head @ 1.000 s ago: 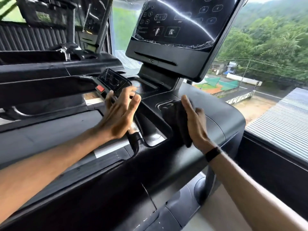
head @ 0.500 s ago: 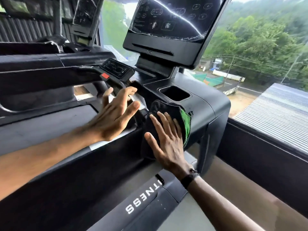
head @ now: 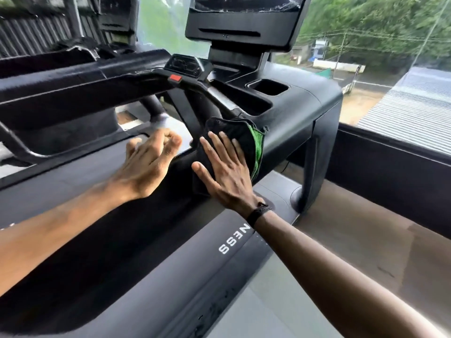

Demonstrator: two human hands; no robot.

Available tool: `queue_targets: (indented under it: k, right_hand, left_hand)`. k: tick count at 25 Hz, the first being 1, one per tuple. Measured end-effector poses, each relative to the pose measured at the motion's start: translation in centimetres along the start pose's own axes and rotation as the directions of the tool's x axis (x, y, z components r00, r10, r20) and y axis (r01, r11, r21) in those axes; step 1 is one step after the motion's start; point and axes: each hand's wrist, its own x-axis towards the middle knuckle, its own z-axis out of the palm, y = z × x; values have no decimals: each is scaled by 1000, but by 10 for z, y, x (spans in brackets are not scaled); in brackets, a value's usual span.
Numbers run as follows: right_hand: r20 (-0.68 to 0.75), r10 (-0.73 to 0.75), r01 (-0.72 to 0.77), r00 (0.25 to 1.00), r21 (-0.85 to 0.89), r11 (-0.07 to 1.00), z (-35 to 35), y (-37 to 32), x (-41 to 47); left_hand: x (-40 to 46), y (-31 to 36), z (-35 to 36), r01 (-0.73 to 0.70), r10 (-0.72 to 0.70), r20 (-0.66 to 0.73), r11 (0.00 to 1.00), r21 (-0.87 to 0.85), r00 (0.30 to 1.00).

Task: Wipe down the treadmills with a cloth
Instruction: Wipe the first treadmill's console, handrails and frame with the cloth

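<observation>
The cloth point(head: 240, 135), black with a green edge, lies flat under your right hand point(head: 225, 173), whose straight fingers press it against the near face of the treadmill point(head: 305, 123) console. Just to the left, your left hand point(head: 148, 164) hovers blurred, fingers loosely curled, holding nothing that shows. You look to be mid-wipe on the console's side. Next, I'd judge, sweep the cloth on over the cup recess point(head: 268, 87) beyond your right fingertips and the handrail point(head: 73, 81) above your left hand.

Single head-worn wide-angle view, looking forward and down across a treadmill console point(head: 305, 111) from close range, forearms entering from the bottom corners, window point(head: 366, 45) beyond the console, edges blurred
</observation>
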Motion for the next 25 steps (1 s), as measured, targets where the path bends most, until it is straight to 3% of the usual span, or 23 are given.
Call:
queue_targets:
  k: [2, 7, 14, 18, 25]
  right_hand:
    - [-22, 22, -22, 1000, 1, 1000, 5, -21, -5]
    - [-43, 57, -57, 997, 13, 998, 16, -79, -25]
    - [-60, 107, -107, 992, -3, 994, 35, -192, -60]
    - [-70, 134, -137, 988, -37, 990, 45, -253, -81]
    - [-40, 58, -62, 997, -98, 993, 53, -322, -106]
  left_hand:
    - [-20, -14, -16, 78, -78, -15, 997, 19, 997]
    - [-68, -63, -44, 97, -97, -44, 995, 5, 994]
    - [-136, -112, -89, 136, -140, -2, 961, -242, 990]
    - [-170, -135, -98, 183, -177, 58, 866, -466, 983]
    - [-226, -155, -101, 214, -161, 143, 784, -582, 977]
